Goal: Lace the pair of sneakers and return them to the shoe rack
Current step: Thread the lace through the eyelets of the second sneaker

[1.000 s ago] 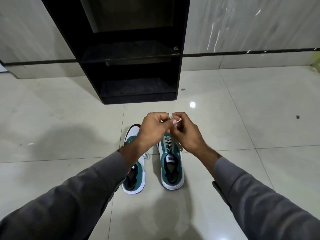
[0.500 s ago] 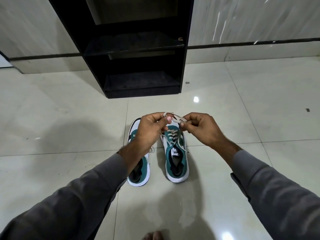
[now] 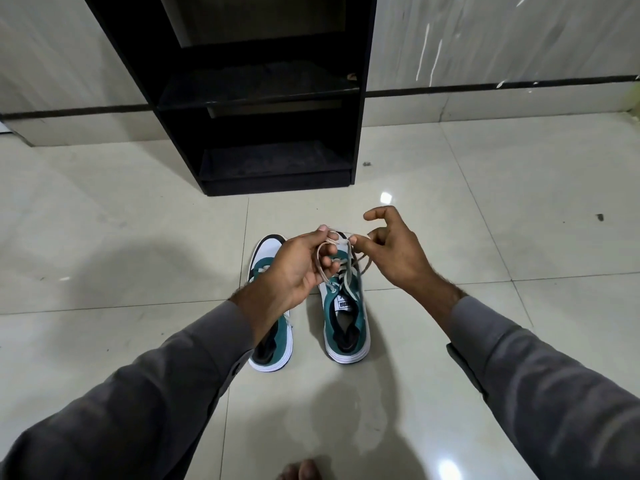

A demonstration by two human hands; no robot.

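Note:
Two green-and-white sneakers stand side by side on the floor, toes toward the rack. The right sneaker (image 3: pixel 346 317) has its beige lace (image 3: pixel 349 271) threaded through the eyelets, and both loose ends rise to my hands. My left hand (image 3: pixel 298 265) pinches a loop of the lace above the shoe. My right hand (image 3: pixel 394 251) pinches the other end between thumb and middle finger, index finger lifted. The left sneaker (image 3: pixel 273 348) is partly hidden under my left wrist. The black shoe rack (image 3: pixel 256 95) stands against the wall beyond the shoes.
The floor is glossy pale tile (image 3: pixel 485 209) with a few dark specks. A marble-look wall (image 3: pixel 502 39) with a black strip runs behind the rack. The rack's shelves hold nothing. My toes (image 3: pixel 301 471) show at the bottom edge.
My hands have drawn apart a little and dropped lower over the right sneaker. The lace now forms a loop in my left hand, and my right index finger has lifted away.

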